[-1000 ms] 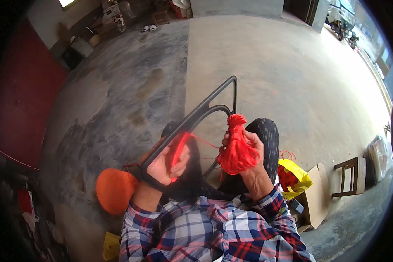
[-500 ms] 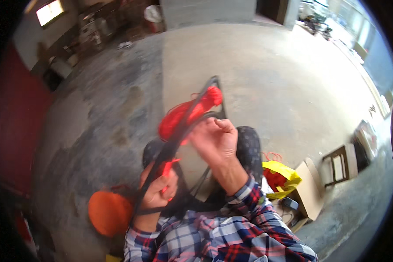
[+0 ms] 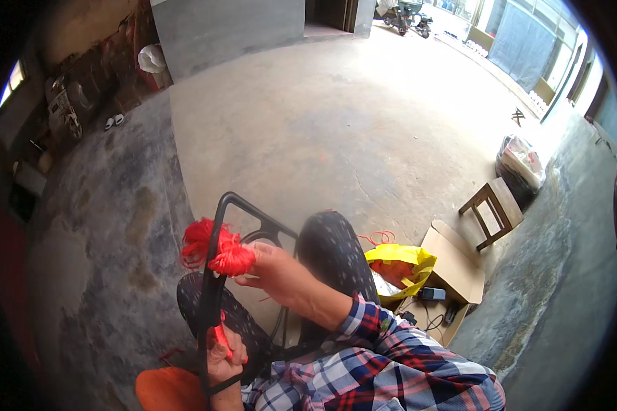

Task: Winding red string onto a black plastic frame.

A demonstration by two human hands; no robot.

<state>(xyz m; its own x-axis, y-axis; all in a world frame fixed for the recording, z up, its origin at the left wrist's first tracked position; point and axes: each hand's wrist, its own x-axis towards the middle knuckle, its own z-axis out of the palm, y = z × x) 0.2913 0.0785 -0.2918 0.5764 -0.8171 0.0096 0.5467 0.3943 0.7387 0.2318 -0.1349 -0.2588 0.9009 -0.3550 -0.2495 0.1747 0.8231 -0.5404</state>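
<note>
A black tubular frame (image 3: 212, 294) with rounded corners stands tilted between my knees. My left hand (image 3: 225, 357) is closed beside its near-left bar, on a piece of red cord (image 3: 221, 337); whether it also grips the bar I cannot tell. A loose bundle of red cord (image 3: 232, 256) lies across the upper left bar, part on each side of it. My right hand (image 3: 274, 267) holds the bundle's right end between thumb and fingers, inside the frame. The fingertips are partly hidden by the cord.
Beside my right leg are a yellow bag (image 3: 401, 262) holding red material and an open cardboard box (image 3: 452, 264) with cables. A wooden stool (image 3: 497, 209) is farther right. An orange round object (image 3: 170, 390) sits by my left arm. Slippers (image 3: 114, 121) lie far left.
The view has swung right. My right hand has gone from a blurred, raised position inside the frame to gripping the red bundle, which now straddles the bar. My left hand stays by the frame.
</note>
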